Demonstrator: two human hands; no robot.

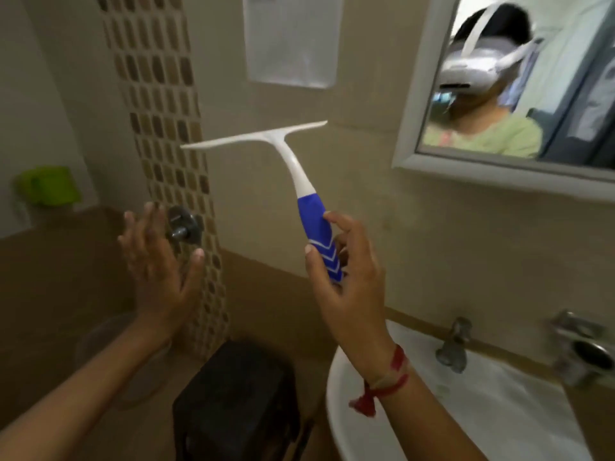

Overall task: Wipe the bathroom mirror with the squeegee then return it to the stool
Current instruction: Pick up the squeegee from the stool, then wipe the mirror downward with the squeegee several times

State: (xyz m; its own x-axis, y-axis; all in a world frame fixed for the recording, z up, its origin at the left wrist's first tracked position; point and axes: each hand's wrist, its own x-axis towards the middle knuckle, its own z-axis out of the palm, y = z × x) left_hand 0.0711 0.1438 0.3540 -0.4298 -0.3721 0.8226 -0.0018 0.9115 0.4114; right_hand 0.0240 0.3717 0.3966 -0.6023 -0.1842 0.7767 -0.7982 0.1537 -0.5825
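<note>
A squeegee (293, 168) with a white T-shaped blade and a blue handle stands upright in the air in front of the beige wall. My right hand (346, 281) grips the lower end of its blue handle between thumb and curled fingers. My left hand (156, 257) hangs to the left, fingers spread, holding nothing. The white-framed mirror (412, 134) is on the wall at the upper right, apart from the blade. A dark stool (233, 400) stands below, between my forearms.
A white sink (499, 420) with a metal tap (454, 344) sits at the lower right. A wall valve (183, 226) and a mosaic tile strip (163, 104) lie behind my left hand. A green cup (46, 186) stands on a ledge at the left. A white sheet (293, 38) hangs on the wall.
</note>
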